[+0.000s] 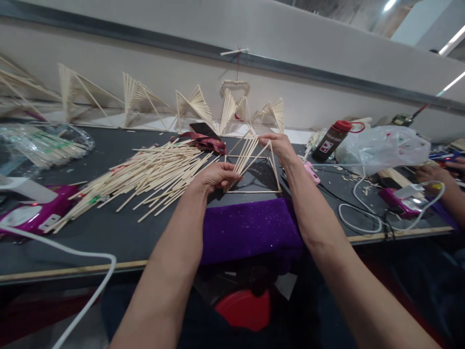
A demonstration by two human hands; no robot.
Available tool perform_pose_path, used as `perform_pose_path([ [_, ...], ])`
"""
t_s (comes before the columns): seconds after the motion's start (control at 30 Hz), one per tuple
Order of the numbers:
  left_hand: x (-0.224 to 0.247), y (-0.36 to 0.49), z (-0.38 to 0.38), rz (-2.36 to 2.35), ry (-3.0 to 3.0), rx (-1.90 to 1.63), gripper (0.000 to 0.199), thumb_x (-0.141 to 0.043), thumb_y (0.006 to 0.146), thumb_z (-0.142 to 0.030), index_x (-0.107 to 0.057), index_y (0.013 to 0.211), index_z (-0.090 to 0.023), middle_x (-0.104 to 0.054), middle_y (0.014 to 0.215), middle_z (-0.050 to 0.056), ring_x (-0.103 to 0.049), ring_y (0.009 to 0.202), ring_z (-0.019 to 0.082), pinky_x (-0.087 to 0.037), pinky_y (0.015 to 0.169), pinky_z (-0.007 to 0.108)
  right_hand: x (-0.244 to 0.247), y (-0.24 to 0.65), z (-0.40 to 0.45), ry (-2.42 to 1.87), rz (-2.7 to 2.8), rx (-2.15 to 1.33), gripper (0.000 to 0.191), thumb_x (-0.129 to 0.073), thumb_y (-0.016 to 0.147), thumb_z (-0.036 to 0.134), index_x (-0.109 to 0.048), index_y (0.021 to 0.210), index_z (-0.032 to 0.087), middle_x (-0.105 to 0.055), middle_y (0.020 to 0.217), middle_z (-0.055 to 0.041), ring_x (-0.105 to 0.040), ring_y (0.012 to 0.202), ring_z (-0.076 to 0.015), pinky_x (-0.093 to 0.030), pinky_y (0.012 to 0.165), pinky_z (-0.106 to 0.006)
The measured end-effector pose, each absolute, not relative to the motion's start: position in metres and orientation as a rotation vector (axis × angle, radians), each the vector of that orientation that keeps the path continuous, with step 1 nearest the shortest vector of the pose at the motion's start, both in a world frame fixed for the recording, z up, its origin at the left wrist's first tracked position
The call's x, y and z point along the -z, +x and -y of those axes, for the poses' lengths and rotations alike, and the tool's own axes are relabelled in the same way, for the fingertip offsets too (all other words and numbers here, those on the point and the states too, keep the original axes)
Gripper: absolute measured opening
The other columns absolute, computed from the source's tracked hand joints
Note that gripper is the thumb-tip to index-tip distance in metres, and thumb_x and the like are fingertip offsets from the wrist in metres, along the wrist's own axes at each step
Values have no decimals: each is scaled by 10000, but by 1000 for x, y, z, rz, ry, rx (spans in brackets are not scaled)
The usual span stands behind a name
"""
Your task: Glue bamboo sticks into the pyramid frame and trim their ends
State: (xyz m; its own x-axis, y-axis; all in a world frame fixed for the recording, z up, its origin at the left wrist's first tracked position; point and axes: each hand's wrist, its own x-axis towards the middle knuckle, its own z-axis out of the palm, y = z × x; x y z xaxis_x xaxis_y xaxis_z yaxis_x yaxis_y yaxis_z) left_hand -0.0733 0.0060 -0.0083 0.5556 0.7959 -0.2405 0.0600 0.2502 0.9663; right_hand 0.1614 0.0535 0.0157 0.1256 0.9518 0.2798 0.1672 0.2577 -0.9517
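A small frame of thin wooden sticks [253, 192] stands on the dark table in front of me, with several slanted sticks fanned along its left side. My left hand [220, 175] is closed at the lower left of this fan, thumb and fingers pinching the low end of a wooden stick [250, 160]. At the upper right my right hand [278, 145] is closed near the stick's top end, its fingertips partly hidden. A loose pile of wooden sticks [156, 169] lies left of my left hand. Beneath the frame's near edge is a purple cloth [250, 228].
Finished-looking twisted stick frames [194, 106] line the wall. A dark bottle with a red lid [329, 140], a plastic bag [385, 145] and a pink tool [310, 172] sit to the right. Magenta devices [403, 201] trail white cables. Another person's hand [432, 177] is at far right.
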Motion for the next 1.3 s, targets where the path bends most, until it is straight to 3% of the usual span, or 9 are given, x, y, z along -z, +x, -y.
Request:
perform_pose_path([
  [0.57,7,-73,-4,-976,1315,-610,100,-756,633,-165,-685,691,-124,-645,639,42,-433,412,30,-188,365,163,-12,162,-59,-1108,1331,-999,166,-728,577,263,-685,709,172,-640,620,30,-504,537,-71,-412,570,-217],
  [1.3,6,-69,2,-881,1395,-555,150,-764,638,-207,-665,701,-114,-632,582,38,-466,401,49,-199,372,177,-22,157,-42,-1040,1324,-1025,163,-741,579,242,-692,724,186,-664,683,26,-536,598,-74,-435,610,-210],
])
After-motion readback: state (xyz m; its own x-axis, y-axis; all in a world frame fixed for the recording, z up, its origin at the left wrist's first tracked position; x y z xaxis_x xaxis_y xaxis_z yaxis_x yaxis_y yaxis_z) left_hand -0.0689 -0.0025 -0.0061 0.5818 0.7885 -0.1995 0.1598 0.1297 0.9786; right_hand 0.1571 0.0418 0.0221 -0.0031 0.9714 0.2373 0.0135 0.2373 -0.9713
